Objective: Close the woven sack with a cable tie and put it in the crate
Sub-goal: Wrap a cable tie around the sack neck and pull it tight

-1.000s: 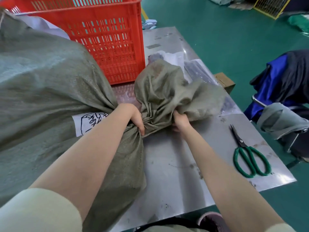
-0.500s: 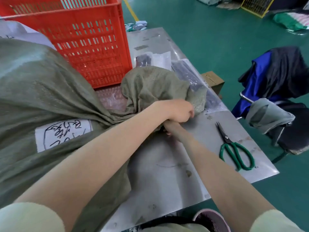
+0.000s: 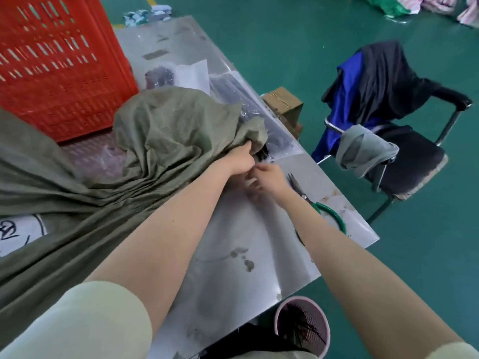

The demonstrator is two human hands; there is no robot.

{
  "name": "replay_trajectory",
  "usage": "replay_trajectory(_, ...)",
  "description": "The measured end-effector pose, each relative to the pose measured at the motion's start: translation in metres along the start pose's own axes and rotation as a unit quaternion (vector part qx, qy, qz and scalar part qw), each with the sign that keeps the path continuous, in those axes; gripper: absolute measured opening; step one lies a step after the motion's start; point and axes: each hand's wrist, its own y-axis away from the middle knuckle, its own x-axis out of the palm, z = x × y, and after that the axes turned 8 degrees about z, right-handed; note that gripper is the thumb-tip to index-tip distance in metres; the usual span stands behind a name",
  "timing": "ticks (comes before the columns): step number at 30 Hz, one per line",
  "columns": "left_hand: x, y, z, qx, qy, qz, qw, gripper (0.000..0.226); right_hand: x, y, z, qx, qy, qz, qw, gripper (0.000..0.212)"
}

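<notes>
The grey-green woven sack (image 3: 77, 203) lies across the left of the steel table (image 3: 259, 255), its loose mouth flap (image 3: 176, 120) bunched up in the middle. The red plastic crate (image 3: 59, 68) stands behind it at the back left. My left hand (image 3: 239, 160) reaches over the sack to the flap's right edge, fingers curled there against a bundle of black cable ties (image 3: 261, 156) that pokes out of a clear plastic bag. What those fingers grip is hidden. My right hand (image 3: 269, 177) hovers just beside it, blurred, fingers spread and empty.
Green-handled scissors (image 3: 324, 211) lie on the table under my right forearm. A pink bin (image 3: 303, 330) with cut tie ends stands below the near edge. A cardboard box (image 3: 282, 102) and a chair (image 3: 404, 151) draped with clothes sit off the right side.
Both hands have let go of the gathered sack neck. My left hand crossed right over the flap to the cable tie bag, and my right hand followed to the same spot.
</notes>
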Motion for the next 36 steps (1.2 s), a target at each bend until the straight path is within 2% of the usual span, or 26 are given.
replay_trajectory(3, 0.005, -0.015, 0.003, -0.017, 0.024, -0.033, 0.999, 0.063, -0.021, -0.008, 0.002, -0.017, 0.061, -0.07, 0.996, 0.027)
replay_trajectory(6, 0.007, -0.023, 0.006, -0.01, 0.027, -0.085, 0.996, 0.05, -0.027, -0.024, 0.0, -0.01, 0.147, -0.112, 0.983, 0.026)
replay_trajectory(9, 0.009, -0.027, 0.006, -0.002, 0.049, -0.114, 0.992, 0.034, -0.027, -0.036, -0.002, 0.023, 0.23, -0.112, 0.967, 0.015)
replay_trajectory(14, 0.014, -0.027, 0.009, -0.035, 0.092, -0.15, 0.984, 0.028, -0.023, -0.046, 0.002, 0.026, 0.397, -0.109, 0.911, 0.023)
replay_trajectory(16, 0.013, -0.025, 0.009, -0.035, 0.091, -0.145, 0.985, 0.027, -0.023, -0.046, 0.004, 0.027, 0.368, -0.117, 0.922, 0.024)
replay_trajectory(19, 0.01, -0.023, 0.01, -0.015, 0.107, -0.131, 0.985, 0.034, -0.018, -0.036, 0.005, 0.057, 0.229, -0.108, 0.966, 0.028)
replay_trajectory(22, 0.011, -0.019, 0.01, -0.003, 0.091, -0.117, 0.989, 0.03, -0.006, -0.014, -0.001, 0.108, 0.101, -0.001, 0.989, 0.02)
replay_trajectory(24, 0.015, -0.013, 0.01, 0.004, 0.048, -0.103, 0.993, 0.025, 0.002, -0.003, -0.01, 0.145, 0.066, 0.105, 0.982, 0.019)
replay_trajectory(26, 0.021, -0.005, 0.009, 0.012, -0.043, -0.082, 0.996, 0.023, 0.01, 0.004, -0.016, 0.143, 0.026, 0.185, 0.972, 0.016)
replay_trajectory(28, 0.028, 0.003, 0.006, 0.019, -0.129, -0.078, 0.988, 0.024, 0.014, 0.009, -0.02, 0.132, -0.022, 0.211, 0.968, 0.021)
replay_trajectory(30, 0.035, 0.013, 0.003, 0.009, -0.167, -0.088, 0.982, 0.028, 0.015, 0.013, -0.024, 0.13, -0.049, 0.215, 0.967, 0.025)
replay_trajectory(33, 0.038, 0.025, 0.011, -0.025, -0.163, -0.094, 0.982, 0.036, 0.016, 0.023, -0.025, 0.129, -0.043, 0.255, 0.957, 0.022)
replay_trajectory(36, 0.037, 0.04, 0.021, -0.021, -0.102, -0.091, 0.99, 0.032, 0.015, 0.03, -0.028, 0.133, -0.051, 0.284, 0.948, 0.013)
